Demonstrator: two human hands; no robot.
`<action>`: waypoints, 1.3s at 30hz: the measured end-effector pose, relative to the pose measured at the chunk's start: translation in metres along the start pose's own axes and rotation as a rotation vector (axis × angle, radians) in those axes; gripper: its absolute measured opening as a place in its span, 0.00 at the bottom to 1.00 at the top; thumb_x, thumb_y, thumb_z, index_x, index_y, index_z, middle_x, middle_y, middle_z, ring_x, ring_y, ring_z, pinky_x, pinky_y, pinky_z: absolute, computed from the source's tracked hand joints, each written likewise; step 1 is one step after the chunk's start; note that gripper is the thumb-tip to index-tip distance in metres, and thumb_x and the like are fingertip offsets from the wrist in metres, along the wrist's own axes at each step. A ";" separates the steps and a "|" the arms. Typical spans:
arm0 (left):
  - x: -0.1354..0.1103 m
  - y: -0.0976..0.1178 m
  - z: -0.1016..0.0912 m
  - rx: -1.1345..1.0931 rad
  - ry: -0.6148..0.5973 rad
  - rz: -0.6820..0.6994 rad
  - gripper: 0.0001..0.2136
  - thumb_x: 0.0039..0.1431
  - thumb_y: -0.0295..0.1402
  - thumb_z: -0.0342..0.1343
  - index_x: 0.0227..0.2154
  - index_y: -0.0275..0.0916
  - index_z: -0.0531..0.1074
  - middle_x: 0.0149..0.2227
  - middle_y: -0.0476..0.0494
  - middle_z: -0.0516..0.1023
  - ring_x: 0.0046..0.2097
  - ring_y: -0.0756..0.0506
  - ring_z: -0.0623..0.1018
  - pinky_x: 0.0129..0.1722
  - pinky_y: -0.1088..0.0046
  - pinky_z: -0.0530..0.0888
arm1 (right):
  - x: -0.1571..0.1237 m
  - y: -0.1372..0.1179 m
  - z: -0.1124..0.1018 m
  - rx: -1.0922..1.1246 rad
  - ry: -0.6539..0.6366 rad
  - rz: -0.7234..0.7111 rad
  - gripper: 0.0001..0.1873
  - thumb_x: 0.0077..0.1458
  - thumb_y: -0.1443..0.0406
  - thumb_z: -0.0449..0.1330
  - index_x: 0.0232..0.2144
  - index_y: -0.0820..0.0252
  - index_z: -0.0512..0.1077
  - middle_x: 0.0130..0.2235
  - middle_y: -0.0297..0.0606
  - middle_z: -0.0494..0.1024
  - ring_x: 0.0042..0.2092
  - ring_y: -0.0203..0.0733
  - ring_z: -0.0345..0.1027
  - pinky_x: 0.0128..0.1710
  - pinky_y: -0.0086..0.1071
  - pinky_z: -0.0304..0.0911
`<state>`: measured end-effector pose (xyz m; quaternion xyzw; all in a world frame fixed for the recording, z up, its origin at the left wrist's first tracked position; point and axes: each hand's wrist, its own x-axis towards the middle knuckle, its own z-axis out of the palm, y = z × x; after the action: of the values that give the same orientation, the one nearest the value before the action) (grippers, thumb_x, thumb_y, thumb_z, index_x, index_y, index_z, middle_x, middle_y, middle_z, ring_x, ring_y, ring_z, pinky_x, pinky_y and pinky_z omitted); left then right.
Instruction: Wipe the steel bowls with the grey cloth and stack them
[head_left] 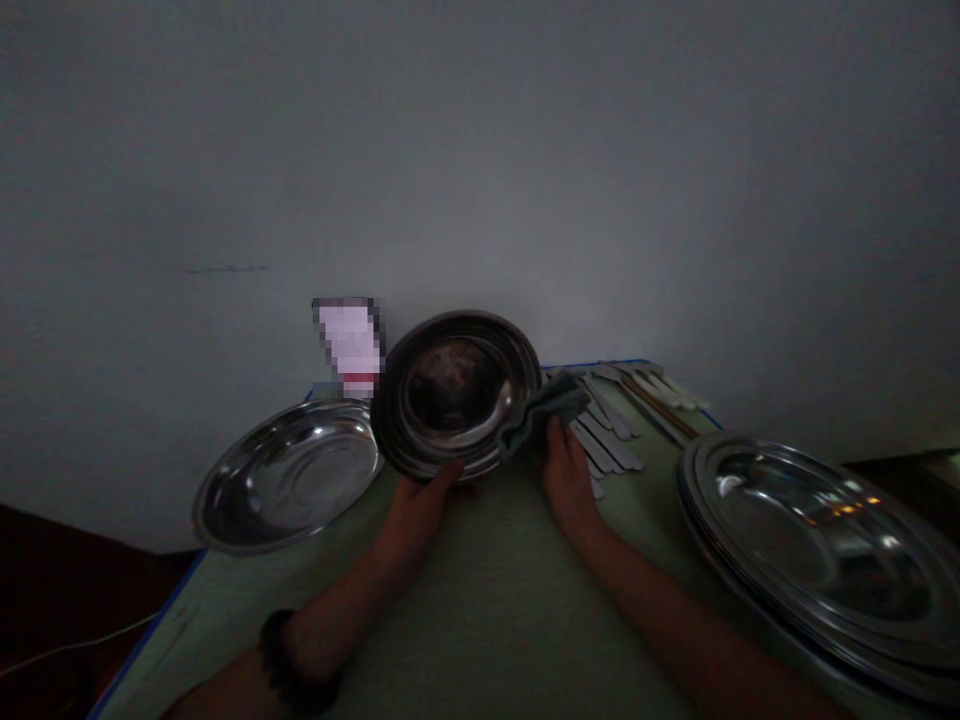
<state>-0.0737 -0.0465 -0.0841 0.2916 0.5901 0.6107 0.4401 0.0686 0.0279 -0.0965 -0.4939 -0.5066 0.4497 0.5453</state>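
A round stainless-steel plate (457, 395) is held up and tilted toward me above the table. My left hand (420, 505) grips its lower rim, thumb on the inner side, other fingers mostly hidden behind. Bunched in my right hand (566, 475) is a dark grey-green cloth (547, 412), which meets the plate's right rim. To the left lies a similar shiny steel plate (300, 480), its edge partly behind the held one. Past my right hand, several flat metal utensils (607, 445) lie in a row; what their far ends look like is hard to make out.
A stack of steel plates (817, 550) stands at the table's right side. White-handled utensils (675, 390) and a brown stick-like piece (660, 402) lie at the back. A pixelated upright object (351, 345) stands by the wall (480, 150). The table (480, 620) has blue edging.
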 end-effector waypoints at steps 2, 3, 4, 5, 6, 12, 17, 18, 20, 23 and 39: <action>0.000 -0.001 -0.002 0.176 -0.057 0.039 0.10 0.46 0.41 0.62 0.27 0.40 0.77 0.30 0.45 0.82 0.33 0.41 0.79 0.41 0.62 0.74 | -0.001 0.000 0.000 0.020 -0.040 -0.002 0.26 0.56 0.45 0.50 0.41 0.57 0.74 0.48 0.42 0.78 0.52 0.47 0.68 0.56 0.42 0.57; 0.000 -0.001 -0.003 0.252 -0.073 0.057 0.10 0.47 0.42 0.61 0.24 0.41 0.77 0.26 0.46 0.81 0.33 0.40 0.79 0.42 0.62 0.73 | -0.002 -0.001 0.000 0.026 -0.059 -0.009 0.25 0.56 0.46 0.50 0.42 0.56 0.73 0.48 0.42 0.78 0.52 0.46 0.68 0.56 0.42 0.58; -0.001 0.000 -0.003 0.305 -0.083 0.068 0.09 0.47 0.42 0.61 0.23 0.42 0.76 0.24 0.46 0.80 0.33 0.40 0.79 0.42 0.62 0.73 | -0.002 -0.002 0.000 0.027 -0.073 -0.018 0.25 0.55 0.46 0.51 0.43 0.57 0.73 0.48 0.41 0.78 0.52 0.46 0.69 0.55 0.42 0.58; -0.003 0.002 -0.003 0.337 -0.093 0.067 0.09 0.47 0.42 0.60 0.22 0.43 0.76 0.23 0.47 0.80 0.32 0.40 0.78 0.40 0.62 0.74 | -0.002 -0.002 0.000 0.025 -0.083 -0.031 0.25 0.55 0.47 0.53 0.43 0.58 0.72 0.48 0.42 0.78 0.51 0.46 0.69 0.55 0.41 0.60; -0.004 0.004 -0.002 0.348 -0.106 0.063 0.09 0.46 0.42 0.60 0.22 0.43 0.76 0.22 0.47 0.79 0.31 0.40 0.78 0.38 0.63 0.74 | -0.001 -0.003 -0.001 0.020 -0.090 -0.049 0.25 0.54 0.48 0.55 0.44 0.59 0.72 0.47 0.43 0.78 0.50 0.46 0.70 0.53 0.41 0.61; -0.014 0.009 -0.002 0.442 -0.231 0.035 0.14 0.50 0.44 0.56 0.16 0.42 0.74 0.21 0.45 0.78 0.27 0.43 0.77 0.33 0.67 0.74 | 0.002 -0.004 -0.004 -0.025 -0.064 -0.049 0.23 0.42 0.53 0.66 0.37 0.62 0.74 0.39 0.44 0.81 0.42 0.49 0.73 0.44 0.39 0.66; -0.022 0.013 -0.004 0.531 -0.330 0.082 0.14 0.50 0.44 0.56 0.16 0.43 0.75 0.22 0.45 0.79 0.28 0.44 0.77 0.35 0.69 0.74 | 0.003 0.000 -0.004 0.079 -0.036 0.079 0.22 0.43 0.49 0.64 0.32 0.62 0.76 0.34 0.41 0.81 0.39 0.50 0.74 0.38 0.39 0.67; -0.023 0.014 -0.004 0.543 -0.350 0.085 0.15 0.51 0.44 0.55 0.16 0.43 0.75 0.22 0.46 0.79 0.28 0.44 0.78 0.36 0.69 0.74 | 0.003 0.001 -0.004 0.091 -0.028 0.087 0.22 0.43 0.49 0.64 0.32 0.61 0.77 0.33 0.40 0.81 0.38 0.50 0.74 0.37 0.39 0.67; -0.023 0.016 -0.003 0.569 -0.371 0.073 0.16 0.51 0.45 0.55 0.15 0.43 0.75 0.21 0.46 0.79 0.28 0.45 0.78 0.37 0.69 0.74 | 0.003 0.000 -0.004 0.082 -0.023 0.079 0.21 0.44 0.48 0.63 0.30 0.60 0.77 0.33 0.39 0.81 0.38 0.49 0.74 0.37 0.38 0.67; -0.021 0.015 -0.002 0.584 -0.374 0.031 0.17 0.52 0.46 0.54 0.16 0.42 0.74 0.22 0.46 0.79 0.29 0.45 0.78 0.38 0.68 0.74 | 0.003 -0.003 -0.005 0.057 -0.057 0.055 0.21 0.46 0.49 0.61 0.31 0.60 0.76 0.34 0.39 0.82 0.40 0.49 0.74 0.38 0.37 0.66; -0.022 0.017 -0.001 0.694 -0.376 0.024 0.18 0.52 0.48 0.52 0.15 0.43 0.71 0.22 0.46 0.78 0.30 0.44 0.78 0.40 0.68 0.74 | 0.002 -0.008 -0.005 0.019 -0.075 0.089 0.20 0.42 0.51 0.65 0.31 0.61 0.76 0.34 0.40 0.82 0.39 0.49 0.75 0.38 0.37 0.67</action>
<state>-0.0680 -0.0652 -0.0635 0.5366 0.6672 0.3161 0.4087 0.0737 0.0283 -0.0879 -0.4936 -0.4997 0.4964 0.5101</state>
